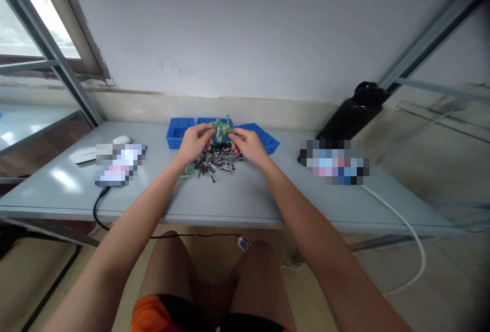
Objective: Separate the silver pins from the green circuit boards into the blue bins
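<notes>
My left hand (197, 140) and my right hand (248, 144) are raised over the desk, fingers closed on opposite sides of a green translucent plastic bag (221, 128). Pale, narrow pieces show at the bag, too small to name. Below it lies a loose heap of screws (214, 162), dark and silvery, partly hidden by my fingers. More green plastic (188, 170) rests at the heap's left edge. Behind my hands stand blue plastic bins, one at the left (181, 133) and one turned at an angle on the right (264, 138); the middle one is mostly covered.
On the left of the desk (229, 202) lie a blurred-out phone (121, 165) with a black cable and a white rounded case (122, 140). At the right, a black bottle (352, 112) stands behind another blurred-out device (335, 163) with a white cable (406, 224). A wall rises behind.
</notes>
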